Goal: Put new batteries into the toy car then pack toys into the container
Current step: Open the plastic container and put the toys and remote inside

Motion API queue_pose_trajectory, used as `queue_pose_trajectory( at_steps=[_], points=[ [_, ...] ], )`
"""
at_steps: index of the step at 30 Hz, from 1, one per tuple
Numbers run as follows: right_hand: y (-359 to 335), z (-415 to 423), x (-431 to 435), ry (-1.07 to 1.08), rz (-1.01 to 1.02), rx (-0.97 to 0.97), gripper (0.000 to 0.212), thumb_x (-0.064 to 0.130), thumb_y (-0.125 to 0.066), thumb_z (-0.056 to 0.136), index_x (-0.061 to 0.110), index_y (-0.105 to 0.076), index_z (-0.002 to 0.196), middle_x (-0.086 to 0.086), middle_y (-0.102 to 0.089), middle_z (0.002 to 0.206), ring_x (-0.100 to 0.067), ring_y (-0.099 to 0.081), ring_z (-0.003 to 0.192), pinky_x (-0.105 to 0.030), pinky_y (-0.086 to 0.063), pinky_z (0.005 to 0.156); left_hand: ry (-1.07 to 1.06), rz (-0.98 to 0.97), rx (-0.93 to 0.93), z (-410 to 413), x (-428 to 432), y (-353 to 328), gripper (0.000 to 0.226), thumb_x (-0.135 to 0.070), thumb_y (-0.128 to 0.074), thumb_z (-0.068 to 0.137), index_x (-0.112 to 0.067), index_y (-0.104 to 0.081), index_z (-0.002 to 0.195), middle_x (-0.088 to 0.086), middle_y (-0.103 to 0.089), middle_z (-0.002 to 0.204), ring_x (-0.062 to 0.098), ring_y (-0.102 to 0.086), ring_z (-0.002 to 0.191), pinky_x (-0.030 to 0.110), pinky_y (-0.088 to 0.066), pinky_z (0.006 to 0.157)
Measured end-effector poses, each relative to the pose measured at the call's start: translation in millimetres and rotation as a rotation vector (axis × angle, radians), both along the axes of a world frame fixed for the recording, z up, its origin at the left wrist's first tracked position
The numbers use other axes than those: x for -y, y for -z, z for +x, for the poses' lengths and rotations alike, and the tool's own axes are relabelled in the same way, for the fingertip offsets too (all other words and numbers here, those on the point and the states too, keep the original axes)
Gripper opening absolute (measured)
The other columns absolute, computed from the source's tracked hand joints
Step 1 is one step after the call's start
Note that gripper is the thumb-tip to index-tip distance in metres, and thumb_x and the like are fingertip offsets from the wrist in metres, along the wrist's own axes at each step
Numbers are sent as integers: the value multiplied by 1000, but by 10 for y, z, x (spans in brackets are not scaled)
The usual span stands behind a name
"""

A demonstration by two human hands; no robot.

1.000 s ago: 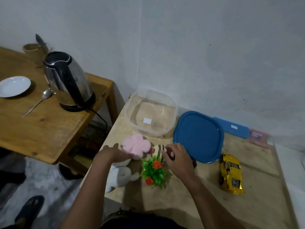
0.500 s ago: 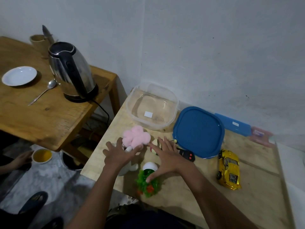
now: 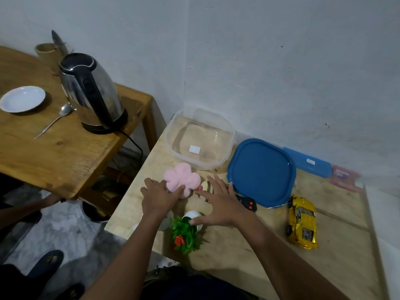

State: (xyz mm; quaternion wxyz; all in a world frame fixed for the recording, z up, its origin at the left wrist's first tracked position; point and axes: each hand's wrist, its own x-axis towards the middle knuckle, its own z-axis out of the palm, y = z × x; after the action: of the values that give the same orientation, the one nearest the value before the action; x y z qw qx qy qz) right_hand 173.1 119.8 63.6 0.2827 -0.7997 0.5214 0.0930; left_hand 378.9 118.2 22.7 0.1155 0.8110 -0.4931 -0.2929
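Hands lie spread low over a huddle of toys on the pale wooden tabletop [image 3: 342,252]. The left hand [image 3: 159,200] rests loosely extended fingers on the near edge of the pink flower-shaped plush toy [image 3: 183,178], gripping nothing; a white plush toy [image 3: 165,221] shows partly under its wrist. The right hand [image 3: 218,205] is open, fingers fanned over a cream-and-brown striped toy [image 3: 205,186] (mostly hidden, so its shape is unclear), and its thumb touches the white pot of the small green plastic plant with red flowers [image 3: 185,233]. Just right of that hand lies a black remote with two red buttons [image 3: 246,202]. Farther right, well apart from both hands, the yellow toy car [image 3: 302,221] sits on its wheels. Beyond the fingertips stands the clear plastic container [image 3: 173,146], with its blue lid [image 3: 262,172] beside it.
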Motion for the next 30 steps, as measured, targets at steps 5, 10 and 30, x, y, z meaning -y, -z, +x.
queue_pose_trajectory(
  at_steps=[5,10,30],
  points=[
    [-104,-98,-67,-183,-246,93,66,59,-60,73,39,-46,134,3,-16,159,-11,0,148,-60,6,117,-2,-20,28,5,18,63,67,-70,-55,83,-15,-63,120,12,-34,128,38,-40,119,45,-47,84],
    [1,55,-175,-485,-318,21,72,49,-72,65,33,-49,131,-1,-34,151,-19,-22,144,-56,7,117,6,-40,39,5,13,84,61,-67,-55,86,-16,-64,118,13,-35,128,38,-40,117,44,-46,83],
    [111,180,-221,389,-51,504,58,33,-83,63,31,-56,114,13,-55,112,-12,-60,101,-36,-55,85,103,-122,-52,91,-15,138,36,-51,-49,96,-21,-66,110,5,-40,111,29,-44,109,37,-42,73]
  ],
)
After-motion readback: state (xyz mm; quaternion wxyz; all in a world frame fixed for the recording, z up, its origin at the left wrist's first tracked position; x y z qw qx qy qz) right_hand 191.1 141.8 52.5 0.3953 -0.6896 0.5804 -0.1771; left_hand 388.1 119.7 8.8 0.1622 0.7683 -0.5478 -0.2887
